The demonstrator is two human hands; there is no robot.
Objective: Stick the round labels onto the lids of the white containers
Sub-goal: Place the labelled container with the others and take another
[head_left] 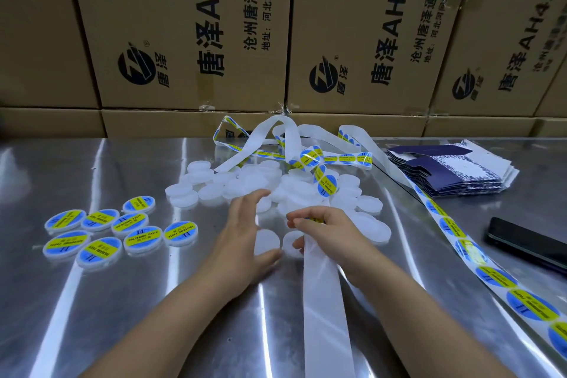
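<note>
A heap of plain white round containers lies mid-table. Two more white containers, one beside the other, sit just in front of my hands. My left hand hovers over the left one with fingers spread and relaxed. My right hand pinches the white backing strip, with a blue-and-yellow round label under its fingertips. The label strip runs off to the right. Several labelled containers lie at the left.
A stack of flat dark-blue cartons sits at the right back, and a black phone lies at the right edge. Brown cardboard boxes wall off the back of the shiny metal table. Tangled strip loops behind the heap.
</note>
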